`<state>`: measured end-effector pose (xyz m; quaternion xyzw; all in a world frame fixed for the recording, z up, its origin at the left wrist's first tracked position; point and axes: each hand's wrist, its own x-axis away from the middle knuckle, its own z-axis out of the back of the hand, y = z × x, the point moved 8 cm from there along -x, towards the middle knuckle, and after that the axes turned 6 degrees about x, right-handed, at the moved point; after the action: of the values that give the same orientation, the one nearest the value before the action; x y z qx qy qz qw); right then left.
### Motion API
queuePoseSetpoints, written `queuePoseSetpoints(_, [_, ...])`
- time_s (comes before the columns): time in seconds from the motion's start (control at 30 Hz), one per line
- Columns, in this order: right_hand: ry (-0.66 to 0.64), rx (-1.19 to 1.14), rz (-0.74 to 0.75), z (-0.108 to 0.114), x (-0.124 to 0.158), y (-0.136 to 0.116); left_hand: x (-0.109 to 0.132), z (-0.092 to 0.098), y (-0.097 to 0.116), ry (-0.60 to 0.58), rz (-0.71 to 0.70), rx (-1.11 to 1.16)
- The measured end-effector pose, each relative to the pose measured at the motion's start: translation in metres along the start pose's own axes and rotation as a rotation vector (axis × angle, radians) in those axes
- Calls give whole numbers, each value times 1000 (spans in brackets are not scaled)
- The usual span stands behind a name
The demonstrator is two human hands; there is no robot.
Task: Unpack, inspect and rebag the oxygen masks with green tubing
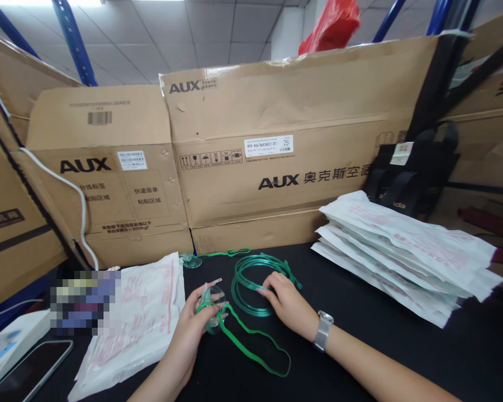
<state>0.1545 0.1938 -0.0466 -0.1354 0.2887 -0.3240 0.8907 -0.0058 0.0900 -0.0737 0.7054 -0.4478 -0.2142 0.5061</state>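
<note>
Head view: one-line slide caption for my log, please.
Left hand holding a clear, green-strapped mask, right hand at coiled green tubing, with stacked white packets on the black table.

The large carton read "AUX" twice, once beside "奥克斯空调", with a row of handling pictograms; its white label bore "KFR-46G/BpR3AES1(B1)" and "25". The smaller left carton showed "AUX", "快递面单", "粘贴区域" and "300kgf". Red print on the packets was illegible.

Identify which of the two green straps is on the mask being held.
The front, looped strap on the clear mask in the left hand. The other strap lies farther back, near the large cardboard box.
</note>
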Motion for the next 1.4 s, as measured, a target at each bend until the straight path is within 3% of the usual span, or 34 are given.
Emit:
queuePoseSetpoints(0.27, [52,-236,-164,14,-3,11,0,-4,-3,-43,12,-29])
queuePoseSetpoints(0.4, [162,-291,-197,26,-2,14,3,-12,-6,-160,79,69])
queuePoseSetpoints(0.53, [249,-239,-79,36,3,1,13,-28,-9,-380,222,263])
queuePoseSetpoints(0.63, [165,-137,101,31,7,-22,19,-36,-6,-460,277,385])
queuePoseSetpoints(0.77, [-67,-19,327,8,15,-49,15,-31,-6,-390,286,450])
queuePoseSetpoints(0.87, [-155,28,333,-2,18,-53,9,-25,-9,-314,286,455])
queuePoseSetpoints(1.0, [13,-6,162,15,11,-41,3,-18,-10,-218,265,450])
queuePoseSetpoints(1.1, [149,-89,-86,30,8,-18,2,-16,-8,-168,247,457])
queuePoseSetpoints(1.17, [-11,-253,-296,17,8,0,1,-15,-6,-142,244,461])
queuePoseSetpoints(1.3, [-644,-783,-532,-36,29,-2,-2,-13,-5,-139,245,513])
queuePoseSetpoints(1.4, [-715,-1002,-597,-42,33,-4,-4,-10,-5,-130,231,535])
